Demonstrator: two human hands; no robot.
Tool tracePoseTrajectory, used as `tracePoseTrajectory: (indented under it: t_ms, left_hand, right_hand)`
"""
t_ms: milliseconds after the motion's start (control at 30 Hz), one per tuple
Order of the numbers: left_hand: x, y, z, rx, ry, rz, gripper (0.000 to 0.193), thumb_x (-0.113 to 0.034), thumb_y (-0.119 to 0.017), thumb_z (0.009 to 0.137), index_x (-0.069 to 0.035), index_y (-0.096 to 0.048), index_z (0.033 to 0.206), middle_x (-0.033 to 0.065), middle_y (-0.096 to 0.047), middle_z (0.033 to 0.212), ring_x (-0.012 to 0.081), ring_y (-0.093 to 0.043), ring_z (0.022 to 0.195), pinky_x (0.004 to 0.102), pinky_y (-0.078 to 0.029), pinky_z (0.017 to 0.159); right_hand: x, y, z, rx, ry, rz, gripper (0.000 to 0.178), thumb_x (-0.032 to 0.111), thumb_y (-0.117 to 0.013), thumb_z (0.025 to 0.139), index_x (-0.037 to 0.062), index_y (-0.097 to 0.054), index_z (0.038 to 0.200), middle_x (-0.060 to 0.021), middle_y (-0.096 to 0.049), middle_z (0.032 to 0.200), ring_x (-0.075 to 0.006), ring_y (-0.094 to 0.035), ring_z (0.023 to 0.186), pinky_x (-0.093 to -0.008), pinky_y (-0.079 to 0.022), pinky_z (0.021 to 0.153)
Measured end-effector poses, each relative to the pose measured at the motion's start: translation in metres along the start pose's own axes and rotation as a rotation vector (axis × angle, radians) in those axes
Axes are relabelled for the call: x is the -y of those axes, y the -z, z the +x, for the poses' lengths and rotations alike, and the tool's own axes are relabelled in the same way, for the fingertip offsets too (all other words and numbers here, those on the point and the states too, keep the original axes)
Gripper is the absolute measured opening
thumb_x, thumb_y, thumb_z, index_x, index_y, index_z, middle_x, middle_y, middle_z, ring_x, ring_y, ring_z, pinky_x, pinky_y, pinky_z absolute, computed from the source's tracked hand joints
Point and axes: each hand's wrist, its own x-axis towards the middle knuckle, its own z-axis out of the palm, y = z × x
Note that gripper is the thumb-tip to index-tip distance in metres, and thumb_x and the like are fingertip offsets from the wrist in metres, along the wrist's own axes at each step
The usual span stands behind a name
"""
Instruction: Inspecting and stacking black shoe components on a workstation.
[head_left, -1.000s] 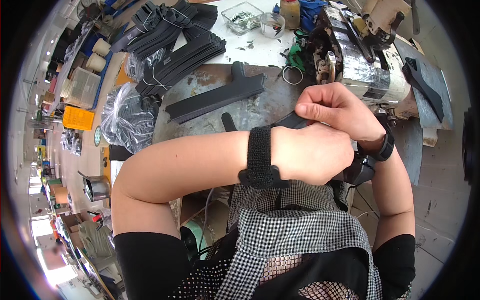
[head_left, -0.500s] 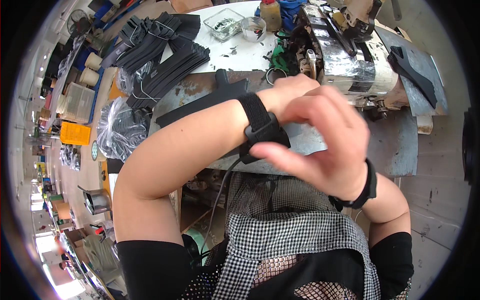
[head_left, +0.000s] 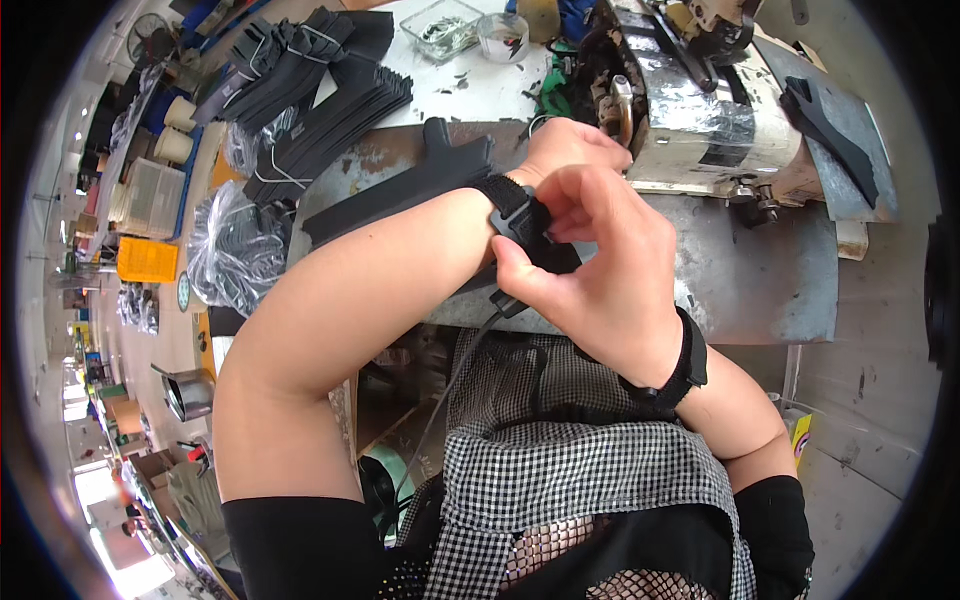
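My left hand (head_left: 572, 148) hangs over the metal work surface with its fingers loosely stretched toward the right, holding nothing I can see. Around its wrist runs a black wrist strap (head_left: 507, 203) with a buckle and a small black device under it, from which a dark cable (head_left: 470, 350) drops toward my lap. My right hand (head_left: 620, 265) closes over that strap, thumb on the near side and fingertips on the far side by the device. Another black band (head_left: 690, 350) sits on my right wrist. Behind my left forearm lies a black T-shaped foam-like piece (head_left: 400, 190).
Bundles of black strips (head_left: 335, 125) are stacked at the back left beside a clear plastic bag (head_left: 235, 250). A glass tray (head_left: 438, 30) and a round clear container (head_left: 503, 38) stand behind. A machine (head_left: 710, 120) fills the back right, with a black piece (head_left: 830, 145) beyond it.
My right hand has moved left and its fingers have closed onto the strap on my left wrist. The left hand has shifted slightly; the view has tilted a little.
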Motion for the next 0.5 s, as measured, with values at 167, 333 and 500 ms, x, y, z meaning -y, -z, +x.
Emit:
tracePoseTrajectory:
  t_ms: [167,333,500]
  left_hand:
    - [0.013,0.029,-0.028,0.191,0.122,-0.484,0.042,-0.030,-0.073,0.088,-0.002,-0.061,0.117,0.0036,-0.065,0.093,0.0147,-0.063,0.082,0.0313,-0.054,0.077]
    - [0.022,0.043,-0.049,0.094,0.305,-0.431,0.029,-0.027,-0.070,0.088,-0.005,-0.061,0.103,0.0042,-0.064,0.083,0.0164,-0.062,0.073,0.0337,-0.053,0.066]
    - [0.009,0.051,-0.048,0.000,0.300,-0.403,0.018,-0.025,-0.068,0.088,-0.008,-0.061,0.090,0.0047,-0.062,0.074,0.0180,-0.061,0.064,0.0361,-0.051,0.056]
  right_hand:
    - [-0.002,-0.007,0.005,0.070,-0.048,0.021,0.033,0.010,-0.083,0.067,0.0000,-0.064,0.093,-0.0046,-0.065,0.076,-0.0089,-0.063,0.068,-0.0224,-0.053,0.063]
    - [-0.008,-0.016,0.016,0.199,-0.312,0.174,0.035,0.013,-0.083,0.070,-0.0055,-0.065,0.095,-0.0011,-0.063,0.074,-0.0056,-0.055,0.067,-0.0203,-0.048,0.061]
    - [-0.008,-0.026,0.009,0.242,-0.339,0.332,0.036,0.015,-0.083,0.067,-0.0042,-0.064,0.092,-0.0051,-0.064,0.075,-0.0095,-0.061,0.067,-0.0238,-0.052,0.064]
